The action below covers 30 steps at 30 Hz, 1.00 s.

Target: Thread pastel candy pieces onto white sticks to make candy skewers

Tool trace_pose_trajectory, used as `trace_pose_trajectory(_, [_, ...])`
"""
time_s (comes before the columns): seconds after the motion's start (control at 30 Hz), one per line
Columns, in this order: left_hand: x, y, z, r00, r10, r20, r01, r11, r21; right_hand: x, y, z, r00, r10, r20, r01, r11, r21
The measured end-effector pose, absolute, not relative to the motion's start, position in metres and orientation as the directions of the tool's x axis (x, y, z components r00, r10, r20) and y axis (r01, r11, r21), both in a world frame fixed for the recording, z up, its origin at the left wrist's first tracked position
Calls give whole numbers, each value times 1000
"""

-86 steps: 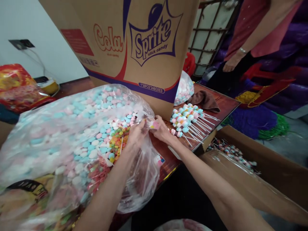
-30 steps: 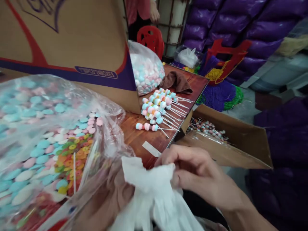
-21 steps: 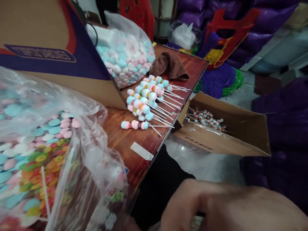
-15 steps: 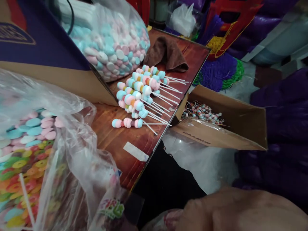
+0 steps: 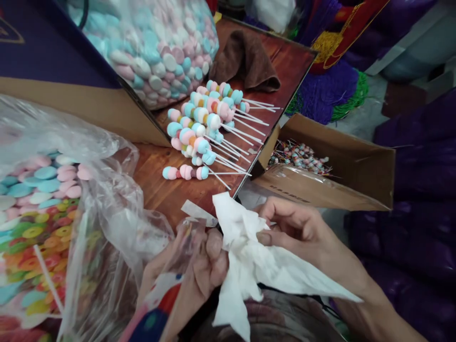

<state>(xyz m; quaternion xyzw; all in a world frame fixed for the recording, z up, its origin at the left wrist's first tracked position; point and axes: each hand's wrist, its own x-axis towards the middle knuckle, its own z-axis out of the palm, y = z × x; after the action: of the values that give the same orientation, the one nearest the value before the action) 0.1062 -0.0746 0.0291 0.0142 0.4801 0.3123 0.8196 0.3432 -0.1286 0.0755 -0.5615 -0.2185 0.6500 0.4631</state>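
Both hands (image 5: 249, 247) apparently pinch a white tissue (image 5: 249, 256).

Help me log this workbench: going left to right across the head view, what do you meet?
Clear bag of loose candy → left hand → white tissue → right hand → open cardboard box. Farther back, the candy skewers and brown cloth lie on the wooden table.
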Motion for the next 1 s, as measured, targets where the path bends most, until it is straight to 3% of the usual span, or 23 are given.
trace_pose_trajectory(0.2, [151,-62,48,482,429,-763,-481,858,179,338,-129,71,204,916,-345,-178,-312,-933])
trace_pose_trajectory(0.3, [158,-65,51,453,400,-797,-515,847,132,333,-133,63,281,952,-123,141,-168,-976])
trace_pose_trajectory(0.37, [160,-66,49,432,399,-809,-529,838,131,330,-135,57,285,955,76,382,-41,-923])
trace_pose_trajectory(0.43, [163,-67,48,381,398,-834,-538,829,149,329,-137,53,254,942,217,508,61,-859])
trace_pose_trajectory(0.5, [166,-66,49,313,377,-872,-534,829,167,330,-140,54,235,943,235,506,88,-858])
trace_pose_trajectory(0.57, [170,-65,51,283,365,-887,-529,831,173,332,-144,59,220,962,162,443,49,-895])
trace_pose_trajectory(0.73, [174,-70,53,374,416,-829,-549,819,164,337,-156,66,102,994,24,335,-11,-942])
trace_pose_trajectory(0.9, [176,-80,50,483,458,-746,-546,824,153,326,-152,45,242,962,123,309,44,-950])
trace_pose_trajectory(1.0, [175,-84,48,528,493,-691,-536,825,178,320,-146,38,294,954,63,256,-15,-967])
